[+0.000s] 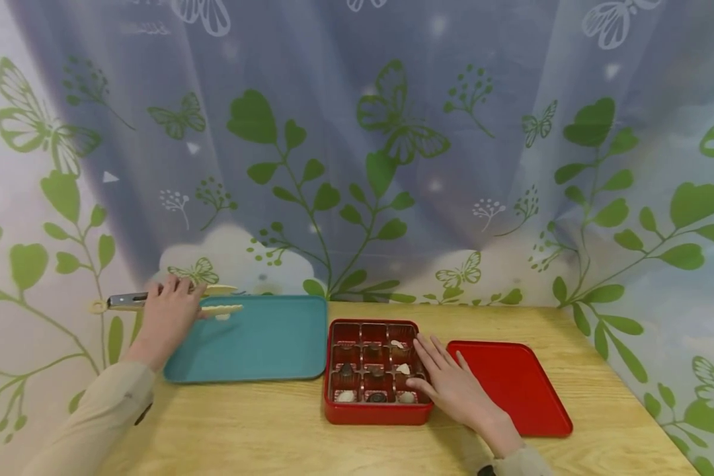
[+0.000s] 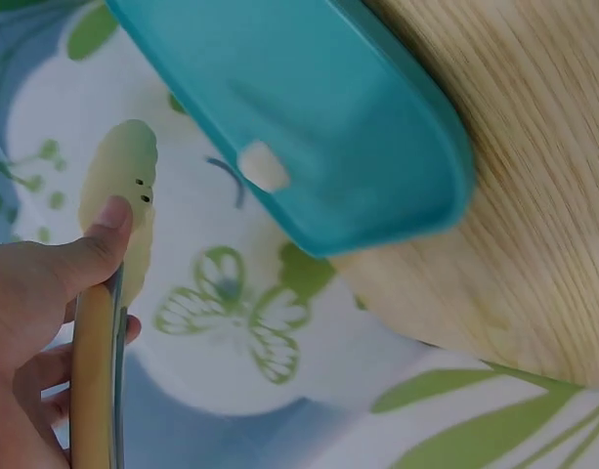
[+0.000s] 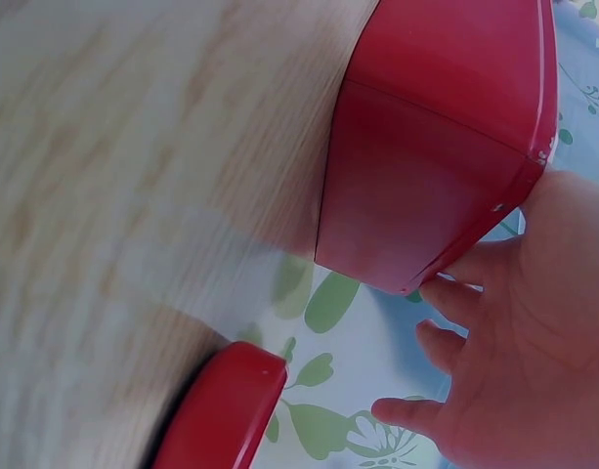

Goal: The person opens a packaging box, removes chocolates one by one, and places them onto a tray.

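My left hand [image 1: 171, 311] grips a pair of tongs [image 1: 127, 301] with cream-coloured heads, held above the back left corner of the teal tray [image 1: 262, 340]. The tongs' two heads stand apart with nothing between them. Below them a small white piece [image 2: 263, 166] lies in the tray near its edge. My right hand [image 1: 455, 390] rests against the right rim of a red box [image 1: 377, 415], fingers extended and thumb over the edge. Inside the box, a clear divided insert carries several chocolates, with white ones [image 1: 346, 396] and a dark one [image 1: 377, 397] in the front row.
A red lid [image 1: 517, 390] lies on the wooden table [image 1: 244, 430] to the right of the box. Behind the table hangs a curtain [image 1: 357, 198] printed with leaves and butterflies. The tray's right end stands close to the box.
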`<state>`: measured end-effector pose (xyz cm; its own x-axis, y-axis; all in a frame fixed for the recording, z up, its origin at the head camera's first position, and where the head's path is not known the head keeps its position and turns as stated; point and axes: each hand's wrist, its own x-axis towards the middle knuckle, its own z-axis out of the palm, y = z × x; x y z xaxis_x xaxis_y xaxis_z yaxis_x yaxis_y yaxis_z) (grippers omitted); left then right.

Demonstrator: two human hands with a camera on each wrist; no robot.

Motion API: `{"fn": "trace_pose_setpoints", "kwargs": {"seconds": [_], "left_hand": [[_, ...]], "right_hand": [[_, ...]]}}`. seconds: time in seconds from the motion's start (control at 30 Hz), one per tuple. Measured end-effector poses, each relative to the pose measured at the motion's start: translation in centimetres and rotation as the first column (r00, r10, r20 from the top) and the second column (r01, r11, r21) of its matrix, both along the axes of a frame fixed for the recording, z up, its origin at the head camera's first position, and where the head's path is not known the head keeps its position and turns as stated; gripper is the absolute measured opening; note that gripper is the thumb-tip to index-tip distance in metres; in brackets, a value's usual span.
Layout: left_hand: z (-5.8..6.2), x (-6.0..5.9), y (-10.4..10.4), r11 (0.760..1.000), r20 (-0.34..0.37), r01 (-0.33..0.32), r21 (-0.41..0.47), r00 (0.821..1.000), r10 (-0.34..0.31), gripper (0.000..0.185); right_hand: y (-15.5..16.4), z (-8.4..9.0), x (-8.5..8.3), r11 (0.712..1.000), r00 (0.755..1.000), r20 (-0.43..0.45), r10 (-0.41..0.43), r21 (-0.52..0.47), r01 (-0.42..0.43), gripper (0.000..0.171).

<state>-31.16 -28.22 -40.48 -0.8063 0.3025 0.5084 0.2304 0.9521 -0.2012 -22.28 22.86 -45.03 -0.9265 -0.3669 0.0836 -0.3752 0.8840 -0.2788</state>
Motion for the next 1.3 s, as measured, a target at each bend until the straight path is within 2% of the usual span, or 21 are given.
{"fn": "trace_pose_setpoints", "kwargs": {"seconds": [0.13, 0.37, 0.47, 0.63, 0.93, 1.0, 1.13, 1.3], "left_hand": [[0.3, 0.7, 1.9, 0.999, -0.066, 0.036, -0.012, 0.997, -0.037, 0.056], [2.1, 1.2, 5.8, 0.998, -0.019, 0.043, -0.051, 0.999, -0.044, 0.057], [2.7, 1.1, 7.7, 0.995, -0.040, 0.065, -0.077, 0.997, -0.068, 0.056], [3.2, 0.8, 11.1, 0.987, -0.105, 0.122, -0.104, 0.986, -0.133, 0.057], [3.5, 0.3, 16.9, 0.963, -0.142, 0.238, -0.126, 0.956, -0.255, 0.062], [3.6, 0.2, 18.0, 0.954, -0.129, 0.261, -0.148, 0.951, -0.280, 0.061], [3.7, -0.3, 20.2, 0.929, -0.046, 0.299, -0.217, 0.948, -0.316, 0.059], [3.7, -0.4, 22.9, 0.901, 0.018, 0.308, -0.307, 0.948, -0.319, 0.057]], "right_hand": [[0.2, -0.1, -0.1, 1.000, 1.000, 0.001, -0.004, 0.005, 0.004, 0.080], [0.4, -0.4, -0.1, 1.000, 1.000, -0.009, -0.005, 0.004, 0.005, 0.080], [0.5, -0.4, -0.1, 1.000, 1.000, 0.003, -0.009, 0.003, 0.009, 0.080], [0.5, -0.5, -0.2, 1.000, 1.000, 0.016, -0.009, 0.002, 0.009, 0.081], [0.4, -0.5, -0.3, 1.000, 1.000, 0.018, -0.002, 0.005, 0.002, 0.081], [0.3, -0.4, -0.2, 1.000, 1.000, 0.022, -0.001, 0.007, 0.000, 0.081], [0.3, -0.4, -0.2, 1.000, 1.000, 0.014, -0.002, 0.011, 0.002, 0.081], [0.2, -0.3, -0.2, 1.000, 1.000, 0.007, -0.004, 0.012, 0.004, 0.081]]}}
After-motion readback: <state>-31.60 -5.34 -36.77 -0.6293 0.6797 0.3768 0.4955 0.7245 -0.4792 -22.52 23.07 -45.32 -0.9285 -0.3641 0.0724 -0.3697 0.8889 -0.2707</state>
